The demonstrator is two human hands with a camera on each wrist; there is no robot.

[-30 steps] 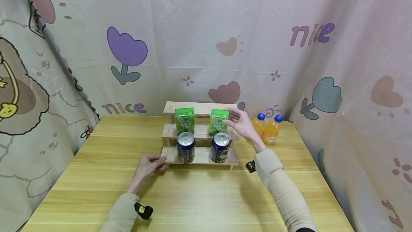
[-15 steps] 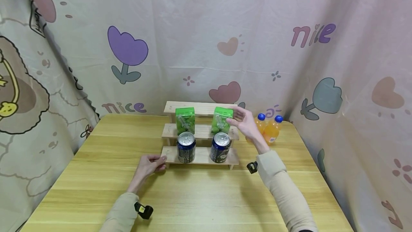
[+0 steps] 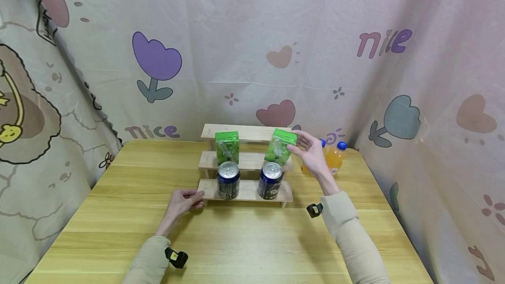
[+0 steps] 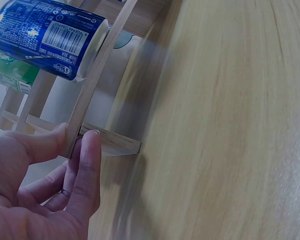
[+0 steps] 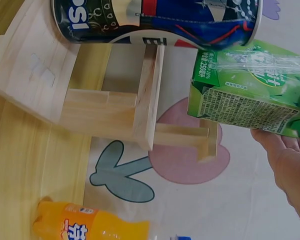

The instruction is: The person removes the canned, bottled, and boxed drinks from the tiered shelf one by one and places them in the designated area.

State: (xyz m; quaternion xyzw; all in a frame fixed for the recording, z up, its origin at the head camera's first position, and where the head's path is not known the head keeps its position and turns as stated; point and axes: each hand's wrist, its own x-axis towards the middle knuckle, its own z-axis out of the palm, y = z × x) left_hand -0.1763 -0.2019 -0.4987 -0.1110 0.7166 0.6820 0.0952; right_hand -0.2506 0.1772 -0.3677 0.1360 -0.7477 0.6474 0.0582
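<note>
My right hand grips a green juice box by its right side. The box is tilted, its top leaning right, and in the right wrist view it hangs off the boards. A three-tier wooden shelf stands on the table. My left hand pinches the left end of its lowest board between thumb and fingers, as the left wrist view confirms. A second green juice box stands on the middle tier. On the lowest tier stand two dark blue drink cans, a left can and a right can.
Right of the shelf stand two orange drink bottles with blue caps; the front bottle shows, while my right hand partly hides the rear one. A patterned curtain hangs behind the wooden table and along both sides.
The juice box in my right hand has moved right and slightly up, and has tilted rightward. My right hand has shifted right with it, now covering more of a bottle. My left hand stays put.
</note>
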